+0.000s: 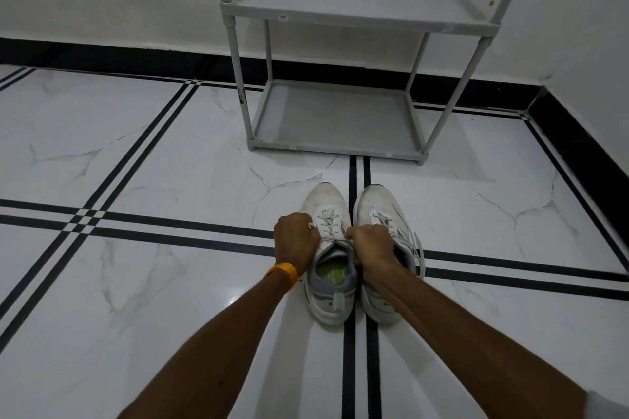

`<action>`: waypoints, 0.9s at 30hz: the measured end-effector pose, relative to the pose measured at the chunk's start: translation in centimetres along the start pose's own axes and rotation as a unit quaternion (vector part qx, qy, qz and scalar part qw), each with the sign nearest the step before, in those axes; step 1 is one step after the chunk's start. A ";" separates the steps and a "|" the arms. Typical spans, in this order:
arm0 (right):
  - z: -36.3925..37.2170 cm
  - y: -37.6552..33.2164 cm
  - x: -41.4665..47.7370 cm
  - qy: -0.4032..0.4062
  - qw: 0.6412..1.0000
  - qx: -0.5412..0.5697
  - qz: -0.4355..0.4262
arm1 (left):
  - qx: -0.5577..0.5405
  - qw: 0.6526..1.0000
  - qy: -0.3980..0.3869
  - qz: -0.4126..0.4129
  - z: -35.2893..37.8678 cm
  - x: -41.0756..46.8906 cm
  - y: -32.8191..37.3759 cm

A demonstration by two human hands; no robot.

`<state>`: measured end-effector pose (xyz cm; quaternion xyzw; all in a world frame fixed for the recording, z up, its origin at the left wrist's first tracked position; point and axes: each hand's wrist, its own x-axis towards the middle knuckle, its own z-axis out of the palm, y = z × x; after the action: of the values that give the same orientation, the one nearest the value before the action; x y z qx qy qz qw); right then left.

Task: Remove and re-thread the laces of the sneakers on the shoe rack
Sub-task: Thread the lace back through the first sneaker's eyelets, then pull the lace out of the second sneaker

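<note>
Two white sneakers stand side by side on the tiled floor, toes pointing away from me. The left sneaker [328, 269] has a grey collar and a green insole, with its white lace [327, 225] threaded through the eyelets. My left hand [295, 239] is fisted on one end of that lace at the shoe's left side. My right hand [371, 248] is fisted on the other end at the top of the tongue, partly covering the right sneaker [383, 211]. The right sneaker's lace hangs loose down its right side.
A grey two-shelf plastic shoe rack [343, 15] stands against the white wall just beyond the sneakers, both shelves bare. A black skirting runs along the wall and turns at the right corner. White marble-look tiles with black stripes cover the floor.
</note>
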<state>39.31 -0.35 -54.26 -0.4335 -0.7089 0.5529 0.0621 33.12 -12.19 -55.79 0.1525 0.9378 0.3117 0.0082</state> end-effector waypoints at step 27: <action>-10.3 -1.7 2.8 -0.030 0.942 -0.308 -0.127 | -0.103 0.977 -0.097 0.158 -0.3 0.0 6.4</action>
<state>42.52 9.05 -49.96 -0.3210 -0.8952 0.3081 -0.0257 34.91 -7.49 -51.74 0.3264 0.8597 0.3873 0.0656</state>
